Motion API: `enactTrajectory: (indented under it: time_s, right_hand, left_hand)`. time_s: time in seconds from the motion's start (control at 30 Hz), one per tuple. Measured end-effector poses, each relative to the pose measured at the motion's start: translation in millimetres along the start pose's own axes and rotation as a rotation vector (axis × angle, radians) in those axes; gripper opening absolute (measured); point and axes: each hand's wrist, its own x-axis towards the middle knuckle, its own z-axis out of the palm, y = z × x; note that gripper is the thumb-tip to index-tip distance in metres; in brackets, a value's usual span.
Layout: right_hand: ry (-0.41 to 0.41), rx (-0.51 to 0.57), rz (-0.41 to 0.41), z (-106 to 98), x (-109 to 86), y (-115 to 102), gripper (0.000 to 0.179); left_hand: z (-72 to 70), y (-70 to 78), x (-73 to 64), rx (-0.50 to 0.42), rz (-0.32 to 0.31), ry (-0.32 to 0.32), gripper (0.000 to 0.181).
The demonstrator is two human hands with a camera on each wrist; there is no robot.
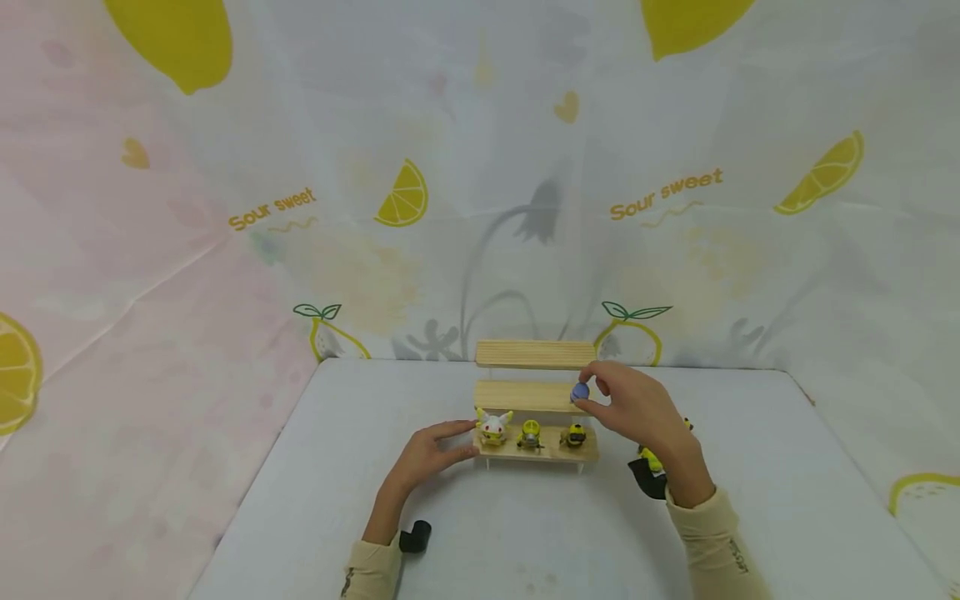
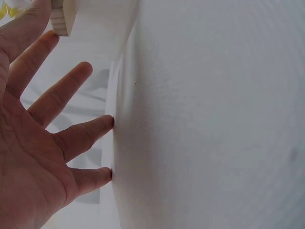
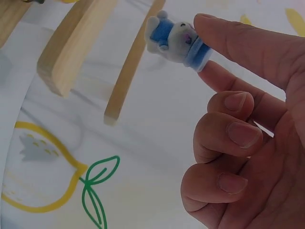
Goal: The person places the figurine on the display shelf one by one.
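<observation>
Between thumb and index finger, my right hand pinches a small blue-and-white figurine with a pale face; its other fingers curl into the palm. The figurine overlaps the right end of the middle shelf of a three-tier wooden display stand in the head view. My left hand has its fingers spread, with thumb and index fingertip at the left end of the bottom shelf. That shelf bears a white-and-yellow figurine with pointed ears, a yellow figurine and a yellow-and-black figurine.
More small yellow figures lie right of the stand, partly behind my right wrist. Black wrist-camera mounts show at both wrists. The white table meets a lemon-print cloth backdrop just behind the stand.
</observation>
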Motion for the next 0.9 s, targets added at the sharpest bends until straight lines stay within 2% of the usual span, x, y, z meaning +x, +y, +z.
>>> enactTrajectory:
  time_s: [0.4,0.9]
  right_hand:
    - [-0.049,0.052,-0.062,16,34.1,-22,0.028]
    - [-0.157,0.136,-0.072,48,71.4,-41,0.026]
  left_hand:
    - [1.4,1.3,1.9,-0.009,-0.01,-0.009,0.049]
    - [-1.1,1.0,0.3,-0.014,0.005,-0.002,0.047]
